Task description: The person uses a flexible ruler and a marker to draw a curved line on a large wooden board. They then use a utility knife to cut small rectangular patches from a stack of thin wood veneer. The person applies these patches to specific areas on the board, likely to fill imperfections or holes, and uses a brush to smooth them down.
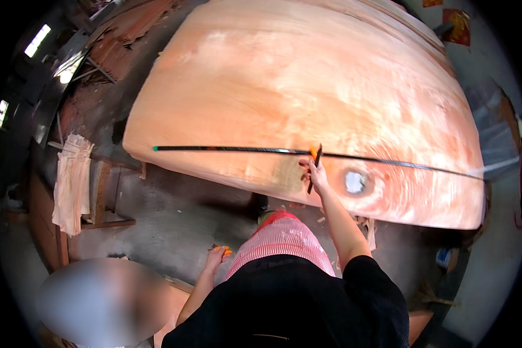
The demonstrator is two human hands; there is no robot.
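Note:
A broad stack of pale reddish wood veneer sheets (261, 87) spreads in front of me. Across its near part lies a long, thin black strip (226, 149) with a green left end. My right hand (314, 174) reaches over the near edge at the strip, fingers closed round a slim dark tool (318, 155). Something orange (313, 152) shows at those fingertips; its kind is unclear. To the right of this hand the veneer has a ragged whitish spot (354, 181). Low by my left side, my left hand (216, 257) is closed on a small orange object (227, 252), mostly hidden.
Narrow veneer strips (73, 182) hang over a wooden frame (101, 194) on the left. More reddish sheets (122, 43) lie at the back left. A blurred oval hides the lower left. Scraps (366, 229) hang below the stack's near edge, and a blue-and-white container (445, 258) stands at right.

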